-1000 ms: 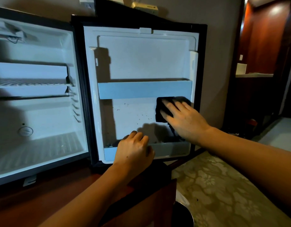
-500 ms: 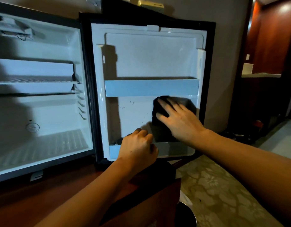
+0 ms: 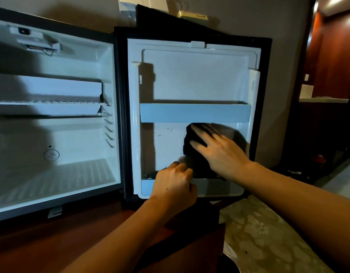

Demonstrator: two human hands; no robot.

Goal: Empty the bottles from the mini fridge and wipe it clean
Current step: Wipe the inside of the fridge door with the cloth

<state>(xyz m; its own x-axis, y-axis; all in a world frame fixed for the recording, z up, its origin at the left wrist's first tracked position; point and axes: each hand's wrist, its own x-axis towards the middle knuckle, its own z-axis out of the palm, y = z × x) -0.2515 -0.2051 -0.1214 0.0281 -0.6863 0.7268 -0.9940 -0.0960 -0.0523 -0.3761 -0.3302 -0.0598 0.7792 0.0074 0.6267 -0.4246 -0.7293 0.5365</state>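
Right hand (image 3: 219, 152) pressed dark cloth (image 3: 190, 142) flat-fingered against fridge door (image 3: 190, 75) inner panel; left hand (image 3: 174, 184), fingers curled, gripped lower door shelf (image 3: 219, 189) rim.

Mini fridge (image 3: 57, 134) on wooden cabinet (image 3: 52, 243)

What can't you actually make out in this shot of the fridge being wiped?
All in the one head view:
- The right hand's fingertips are motion-blurred on the dark cloth, so their exact grip is unclear.
- The floor of the lower door shelf is hidden by both hands and shadow.
- The left hand covers the shelf rim it rests on.
- The fridge interior is cut off by the left edge.
- The dark specks on the door panel are too small to identify.
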